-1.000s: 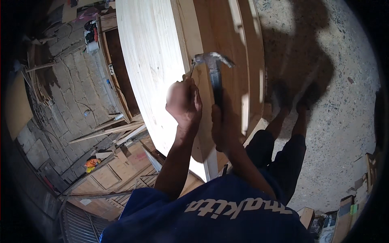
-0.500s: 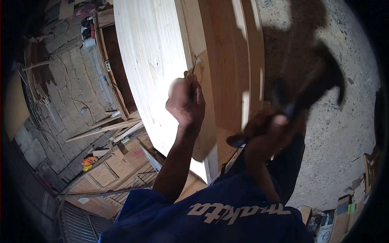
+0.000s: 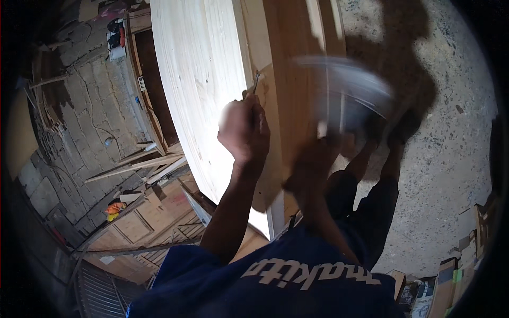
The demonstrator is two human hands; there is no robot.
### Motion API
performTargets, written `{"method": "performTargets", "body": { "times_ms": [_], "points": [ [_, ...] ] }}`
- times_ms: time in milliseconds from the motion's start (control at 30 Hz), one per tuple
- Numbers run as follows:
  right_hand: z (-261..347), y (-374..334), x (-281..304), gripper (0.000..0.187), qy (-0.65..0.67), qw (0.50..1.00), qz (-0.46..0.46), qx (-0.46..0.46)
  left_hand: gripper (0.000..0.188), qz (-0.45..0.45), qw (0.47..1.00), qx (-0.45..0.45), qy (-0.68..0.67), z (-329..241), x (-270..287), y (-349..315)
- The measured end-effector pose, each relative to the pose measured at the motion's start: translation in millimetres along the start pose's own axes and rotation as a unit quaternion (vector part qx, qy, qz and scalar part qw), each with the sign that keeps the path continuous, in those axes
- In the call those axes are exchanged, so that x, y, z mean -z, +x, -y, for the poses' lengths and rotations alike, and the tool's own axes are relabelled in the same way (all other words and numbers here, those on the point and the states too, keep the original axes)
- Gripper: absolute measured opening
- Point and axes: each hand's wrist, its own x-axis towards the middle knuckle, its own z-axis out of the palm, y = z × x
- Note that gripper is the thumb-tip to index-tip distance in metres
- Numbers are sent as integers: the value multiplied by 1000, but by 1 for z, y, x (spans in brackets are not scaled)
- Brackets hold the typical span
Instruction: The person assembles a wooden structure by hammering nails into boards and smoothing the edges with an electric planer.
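Brightly lit, the long wooden box (image 3: pixel 193 79) shows a broad, pale face with straight grain running along it, a squared edge strip, and a duller, tan side in shadow. At the edge of this box, the left hand (image 3: pixel 244 130) is closed into a loose fist, thumb and fingers pinching a slender metal shank (image 3: pixel 256 84) that slants up past the fingertips, its upper end lying over the edge strip; whether it touches the timber I cannot tell. Over the box's shaded side, the right hand (image 3: pixel 313 164) is curled around the handle of a hammer (image 3: pixel 355 95), though blur hides how each finger sits; the hammer's head is a curved grey streak, reaching past the box's right border. Right of the box spreads a speckled concrete floor (image 3: pixel 435 201), hard and grainy, crossed by soft shadows. Left of it lie cracked grey paving (image 3: pixel 101 100) laid in oblong blocks, and a straight-sided wooden frame (image 3: pixel 140 21) around a dark brown panel. Rough wooden strips (image 3: pixel 135 167) are heaped near the box's lower left side; beyond these lies a crumpled orange and yellow bundle (image 3: pixel 114 210).
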Motion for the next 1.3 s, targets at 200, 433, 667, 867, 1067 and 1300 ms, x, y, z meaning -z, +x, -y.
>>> {"method": "performTargets", "body": {
  "times_ms": [200, 433, 667, 867, 1067, 1300],
  "points": [
    [18, -2, -18, 41, -293, 945, -11, -147, 7, 22, 999, 25, 7, 7, 12, -7],
    [-67, -18, 14, 37, -572, 815, 71, 56, 6, 22, 1000, 13, -12, 10, 8, -6],
    [-11, -1, 20, 51, -259, 946, -71, -183, 11, 8, 968, 193, -160, 6, 14, -1],
    [-9, 3, 38, 52, -331, 933, -32, -138, 10, 25, 990, 73, -119, 12, 9, 3],
    [10, 13, 23, 53, -380, 913, 9, -147, 11, 38, 992, 54, -108, 16, 10, 1],
    [59, 37, -2, 57, -303, 946, -120, -2, 10, 49, 985, 63, -150, 12, 9, 2]
  ]
}}
